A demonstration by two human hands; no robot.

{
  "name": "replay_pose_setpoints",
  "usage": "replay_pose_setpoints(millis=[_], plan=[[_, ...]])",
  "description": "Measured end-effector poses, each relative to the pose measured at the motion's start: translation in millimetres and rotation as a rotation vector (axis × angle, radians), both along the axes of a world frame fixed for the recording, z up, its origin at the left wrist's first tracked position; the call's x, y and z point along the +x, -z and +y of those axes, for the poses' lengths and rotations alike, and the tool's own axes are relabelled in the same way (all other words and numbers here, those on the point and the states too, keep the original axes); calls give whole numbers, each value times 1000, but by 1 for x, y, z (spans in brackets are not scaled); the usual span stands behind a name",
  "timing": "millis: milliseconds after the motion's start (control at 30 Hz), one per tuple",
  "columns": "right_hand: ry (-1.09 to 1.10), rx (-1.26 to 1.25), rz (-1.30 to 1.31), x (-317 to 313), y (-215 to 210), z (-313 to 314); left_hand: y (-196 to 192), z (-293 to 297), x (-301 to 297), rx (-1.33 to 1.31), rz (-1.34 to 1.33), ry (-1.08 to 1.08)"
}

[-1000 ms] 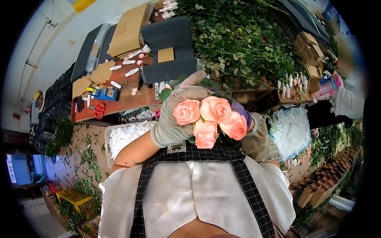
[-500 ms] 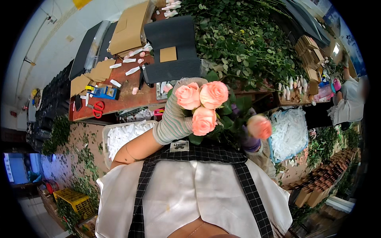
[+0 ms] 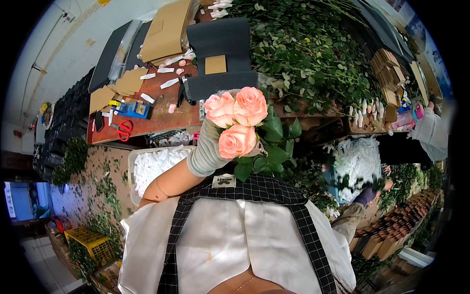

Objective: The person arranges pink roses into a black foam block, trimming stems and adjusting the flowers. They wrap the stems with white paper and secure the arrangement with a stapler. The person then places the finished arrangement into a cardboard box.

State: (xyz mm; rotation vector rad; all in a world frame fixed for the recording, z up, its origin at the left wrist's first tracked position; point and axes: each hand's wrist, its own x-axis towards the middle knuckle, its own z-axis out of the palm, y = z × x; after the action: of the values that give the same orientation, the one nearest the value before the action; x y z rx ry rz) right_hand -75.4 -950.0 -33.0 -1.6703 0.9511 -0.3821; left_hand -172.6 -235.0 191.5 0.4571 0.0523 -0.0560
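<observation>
Clasped by our left hand, three roses stood left of the blue bin; our right hand was beside it, its grip unclear. Squeezing too tightly could have bruised the roses.

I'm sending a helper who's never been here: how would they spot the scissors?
Find the reddish-brown table in the picture's upper left. Near its front left corner, just below the blue item in the picture, lie the scissors. Their bright red looped handles set them apart from that item and the brown cardboard nearby.
</observation>
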Motion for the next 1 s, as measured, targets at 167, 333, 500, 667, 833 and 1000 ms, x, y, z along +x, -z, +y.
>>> replay_pose_setpoints(millis=[167, 333, 500, 667, 833, 1000], plan=[[43, -496, 578, -70, 56, -2, -44, -9, 13, -355, -204, 426], [-722, -169, 32, -8, -6, 192, -51, -37, -8, 482, -254, -29], [-1598, 162, -522, 31, -207, 397, -63, -53, 1, 601, -227, -12], [-2257, 411, -653, 27, -243, 498, -56, -50, 12, 529, -123, 24], [-2153, 789, -500, 28, -202, 526, -19, -28, 33, 627, -182, 5], [-1916, 887, -590, 36, -213, 543, -73, 31, 51, 797, -533, -147]])
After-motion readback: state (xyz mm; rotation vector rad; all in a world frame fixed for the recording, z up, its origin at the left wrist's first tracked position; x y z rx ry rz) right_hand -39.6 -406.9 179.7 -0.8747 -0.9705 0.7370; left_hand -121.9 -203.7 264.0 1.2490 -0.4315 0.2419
